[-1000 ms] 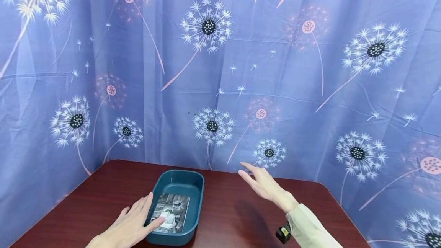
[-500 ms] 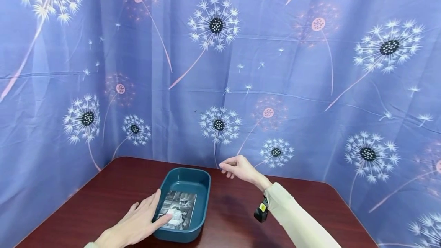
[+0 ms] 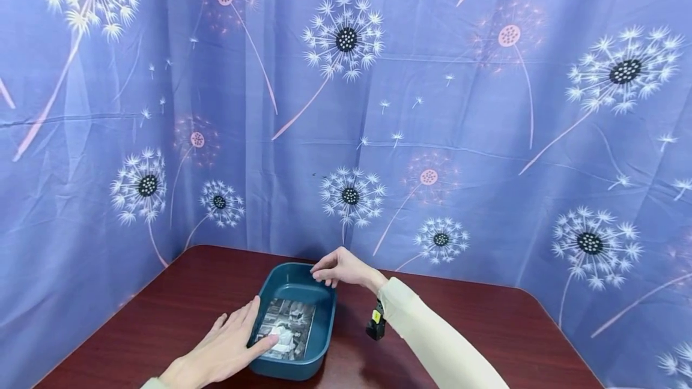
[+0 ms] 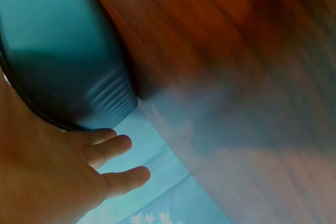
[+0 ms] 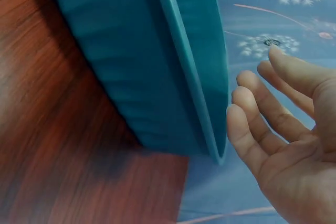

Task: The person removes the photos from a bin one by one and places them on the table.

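Note:
A teal rectangular tub (image 3: pixel 286 370) with rounded corners stands on the table. Flat inside it lies a black-and-white printed picture (image 3: pixel 300 316). My left hand (image 3: pixel 221 344) lies along the tub's left side, fingers straight, thumb reaching over the rim above the picture's lower left. In the left wrist view, its fingers (image 4: pixel 128 178) spread beside the ribbed teal wall. Over the tub's far right corner hovers my right hand (image 3: pixel 346 269), its fingers loosely bent. The right wrist view has that hand (image 5: pixel 289 166) close to the rim, holding nothing, with thumb and fingers apart.
A dark red-brown wooden table (image 3: pixel 459 329) carries the tub. Behind and beside it hangs a blue curtain (image 3: pixel 303 209) printed with dandelions. A small black device (image 3: pixel 375 323) with a yellow mark sits under the right wrist.
My right hand has moved left, from beyond the table's middle to the tub's far right corner, its fingers bending from straighter. The left hand stays at the tub. The head view has shifted slightly.

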The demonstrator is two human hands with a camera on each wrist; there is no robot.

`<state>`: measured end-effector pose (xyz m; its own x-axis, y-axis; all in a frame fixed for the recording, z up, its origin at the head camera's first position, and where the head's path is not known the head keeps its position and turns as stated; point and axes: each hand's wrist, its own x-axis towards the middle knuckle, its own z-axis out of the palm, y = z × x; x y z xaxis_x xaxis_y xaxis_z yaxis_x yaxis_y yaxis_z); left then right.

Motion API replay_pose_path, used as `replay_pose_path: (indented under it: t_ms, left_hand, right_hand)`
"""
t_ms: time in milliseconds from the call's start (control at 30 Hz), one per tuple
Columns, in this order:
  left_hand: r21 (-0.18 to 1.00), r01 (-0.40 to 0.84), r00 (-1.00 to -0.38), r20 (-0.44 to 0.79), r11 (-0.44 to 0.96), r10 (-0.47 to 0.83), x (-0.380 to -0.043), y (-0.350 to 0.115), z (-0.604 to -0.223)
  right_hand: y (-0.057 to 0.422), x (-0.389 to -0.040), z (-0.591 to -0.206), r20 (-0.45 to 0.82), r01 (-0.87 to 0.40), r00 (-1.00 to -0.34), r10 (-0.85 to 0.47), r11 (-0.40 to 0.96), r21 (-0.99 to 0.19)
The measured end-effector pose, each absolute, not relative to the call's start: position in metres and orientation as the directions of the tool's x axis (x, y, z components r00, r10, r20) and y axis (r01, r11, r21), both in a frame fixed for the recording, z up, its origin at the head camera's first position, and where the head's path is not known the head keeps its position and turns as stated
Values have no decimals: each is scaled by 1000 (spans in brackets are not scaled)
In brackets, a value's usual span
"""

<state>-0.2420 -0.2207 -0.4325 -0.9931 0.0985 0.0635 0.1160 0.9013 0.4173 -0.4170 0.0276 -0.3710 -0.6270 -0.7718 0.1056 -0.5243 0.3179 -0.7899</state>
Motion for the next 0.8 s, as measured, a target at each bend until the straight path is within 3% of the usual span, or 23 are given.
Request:
replay_pose_path:
  t_ms: [300,533,800]
  left_hand:
    - [428,121,-993,66,896,102,-241,-220,-431]
    - [440,114,-993,49,891,103,-242,-219,-432]
    - [426,114,-993,68,898,93,-242,-220,-431]
  right_hand:
    - [-4,-420,-390,42,-569,-590,-806,379,-730]
    - [-13,-417,-399,14,-594,-623,-782,461,-659]
    - [-26,-413,-404,38,-677,-598,-800,480,-557]
